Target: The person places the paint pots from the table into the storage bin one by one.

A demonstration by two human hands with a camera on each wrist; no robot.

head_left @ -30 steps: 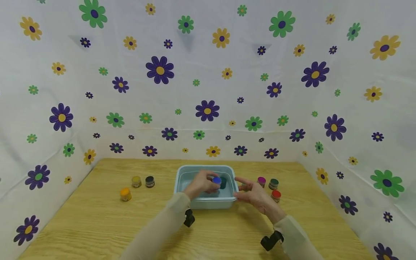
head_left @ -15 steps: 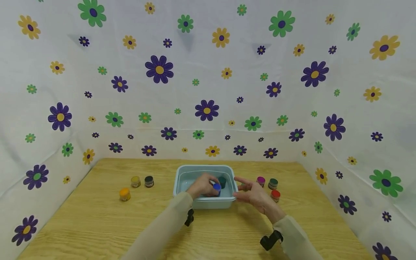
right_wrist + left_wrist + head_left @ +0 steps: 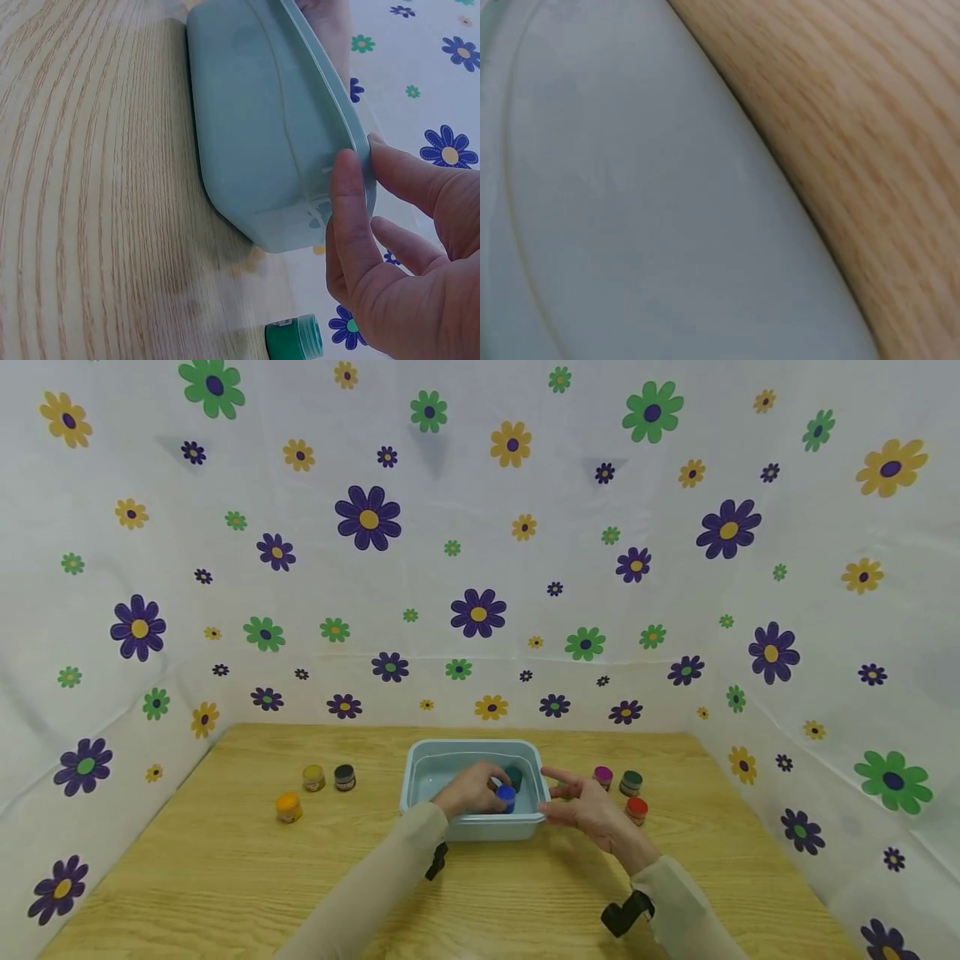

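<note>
Inside the light blue plastic tub (image 3: 429,781), my left hand (image 3: 471,788) holds a small blue paint jar (image 3: 507,799) upright near the front right. Behind it in the tub stands a dark teal jar (image 3: 515,775). My right hand (image 3: 588,810) rests against the tub's right rim, fingers extended and spread; the right wrist view shows the fingertips (image 3: 347,169) on the rim at a corner. Only the tub's outer wall (image 3: 652,187) and the table fill the left wrist view, so the left fingers are hidden there.
On the wooden table (image 3: 225,877), yellow (image 3: 313,777), black (image 3: 345,777) and orange jars (image 3: 288,807) stand left of the tub. To the right are magenta (image 3: 602,777), dark green (image 3: 631,782) and red jars (image 3: 636,811). A green jar (image 3: 289,341) is near my right hand.
My left hand has lowered the blue jar toward the tub's front, then shifted it slightly right. My right hand has stayed at the rim.
</note>
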